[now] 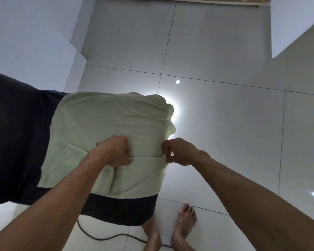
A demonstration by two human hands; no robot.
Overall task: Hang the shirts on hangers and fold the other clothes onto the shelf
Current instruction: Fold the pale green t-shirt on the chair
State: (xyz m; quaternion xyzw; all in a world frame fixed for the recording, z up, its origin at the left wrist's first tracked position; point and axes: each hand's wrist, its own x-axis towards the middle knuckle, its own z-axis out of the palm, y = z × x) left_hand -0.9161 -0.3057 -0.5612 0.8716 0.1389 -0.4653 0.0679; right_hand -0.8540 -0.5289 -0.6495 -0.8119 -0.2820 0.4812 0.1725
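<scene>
Both your hands, left hand (114, 151) and right hand (178, 152), are gripping the green garment (109, 120) mid-fold; next, probably double it over squarely.

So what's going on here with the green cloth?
A person is folding a pale green garment laid on a dark surface. The left hand and right hand each grip a folded edge near its middle. The garment is partly folded. The person stands barefoot on a tiled floor, with a black cable lying near their feet.

A pale green garment (107, 124) lies spread on a dark-covered bench (16, 142), which stands on the tiled floor (225, 124).
</scene>
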